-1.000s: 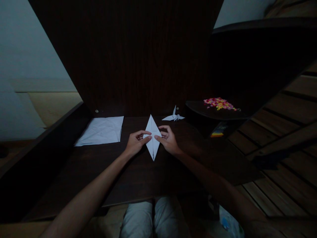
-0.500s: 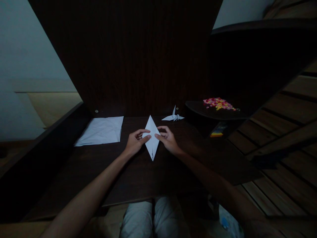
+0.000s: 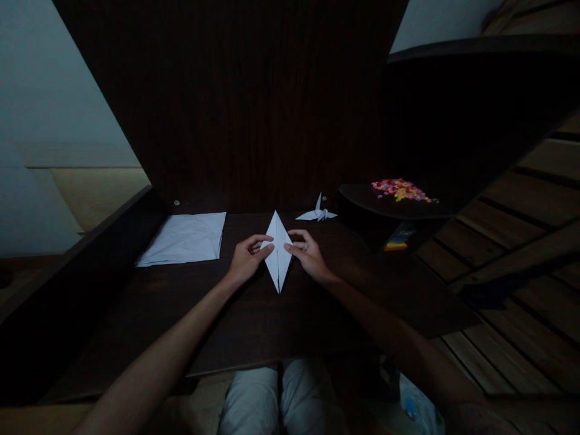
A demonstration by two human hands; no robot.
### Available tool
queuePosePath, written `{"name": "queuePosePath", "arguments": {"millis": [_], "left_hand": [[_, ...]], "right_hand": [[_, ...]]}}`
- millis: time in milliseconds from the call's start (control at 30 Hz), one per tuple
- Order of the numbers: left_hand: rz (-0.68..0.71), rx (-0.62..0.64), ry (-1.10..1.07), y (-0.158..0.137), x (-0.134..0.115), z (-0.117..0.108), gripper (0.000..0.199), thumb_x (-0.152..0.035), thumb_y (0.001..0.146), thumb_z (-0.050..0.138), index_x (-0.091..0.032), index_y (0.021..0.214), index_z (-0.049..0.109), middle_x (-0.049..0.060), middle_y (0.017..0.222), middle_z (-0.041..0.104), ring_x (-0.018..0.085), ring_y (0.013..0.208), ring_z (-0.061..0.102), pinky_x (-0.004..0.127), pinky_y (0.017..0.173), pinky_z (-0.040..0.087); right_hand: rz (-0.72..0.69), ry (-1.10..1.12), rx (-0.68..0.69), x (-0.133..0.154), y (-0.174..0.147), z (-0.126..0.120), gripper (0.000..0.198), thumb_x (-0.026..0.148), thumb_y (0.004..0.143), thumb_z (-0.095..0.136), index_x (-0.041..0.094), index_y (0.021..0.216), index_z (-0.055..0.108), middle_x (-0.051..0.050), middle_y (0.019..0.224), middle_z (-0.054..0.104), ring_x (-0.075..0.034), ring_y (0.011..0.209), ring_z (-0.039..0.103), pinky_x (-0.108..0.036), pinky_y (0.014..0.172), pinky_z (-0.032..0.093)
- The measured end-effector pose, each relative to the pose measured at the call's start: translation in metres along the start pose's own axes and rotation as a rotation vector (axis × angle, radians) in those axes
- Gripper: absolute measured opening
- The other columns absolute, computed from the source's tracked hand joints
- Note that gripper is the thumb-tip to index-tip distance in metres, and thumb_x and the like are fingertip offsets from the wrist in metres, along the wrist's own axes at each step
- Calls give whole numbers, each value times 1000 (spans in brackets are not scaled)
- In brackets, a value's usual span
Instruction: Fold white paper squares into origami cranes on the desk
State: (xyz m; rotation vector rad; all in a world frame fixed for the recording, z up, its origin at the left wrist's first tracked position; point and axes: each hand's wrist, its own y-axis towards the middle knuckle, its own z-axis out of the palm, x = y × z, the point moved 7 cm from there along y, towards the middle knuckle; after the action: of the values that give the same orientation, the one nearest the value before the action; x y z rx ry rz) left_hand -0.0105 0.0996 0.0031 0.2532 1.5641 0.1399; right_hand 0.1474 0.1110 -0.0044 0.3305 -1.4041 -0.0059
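A white sheet folded into a long diamond, a piece of origami paper (image 3: 278, 263), stands point-up between my hands with a crease down its middle. My left hand (image 3: 248, 254) grips its left corner, thumb on the front face and fingers partly behind. On the opposite corner, my right hand (image 3: 308, 252) pinches the paper the same way. Behind and to the right, a finished white paper crane (image 3: 319, 214) sits on the dark desk (image 3: 254, 326). A stack of white paper (image 3: 186, 238) lies left of my left hand.
Small pink, red and yellow pieces (image 3: 402, 190) are heaped on a low curved shelf (image 3: 362, 200) at the right. Under it is something yellow (image 3: 396, 246). A raised side board (image 3: 77, 254) borders the desk on the left, and a tall dark panel (image 3: 244, 109) closes the back.
My left thumb has drawn back slightly to the left across the paper. The diamond stays almost in place, held by both hands.
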Motion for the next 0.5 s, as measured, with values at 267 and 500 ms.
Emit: {"name": "queuePosePath", "arguments": {"millis": [267,500], "left_hand": [[-8,-1,-16,-1,-1,-1,33,-36,67,75,-15,91,67,5,81,71,19,77,66,30,70,50],[-21,8,-27,-1,-2,0,35,-38,66,75,-16,91,66,6,84,71,21,80,66,32,72,51]], "right_hand": [[20,8,11,-2,1,-1,40,36,69,71,23,101,51,4,61,64,-16,54,61,-26,53,45],[27,16,10,0,0,-2,41,33,68,71,22,104,53,3,63,65,-16,57,61,-26,56,44]]}}
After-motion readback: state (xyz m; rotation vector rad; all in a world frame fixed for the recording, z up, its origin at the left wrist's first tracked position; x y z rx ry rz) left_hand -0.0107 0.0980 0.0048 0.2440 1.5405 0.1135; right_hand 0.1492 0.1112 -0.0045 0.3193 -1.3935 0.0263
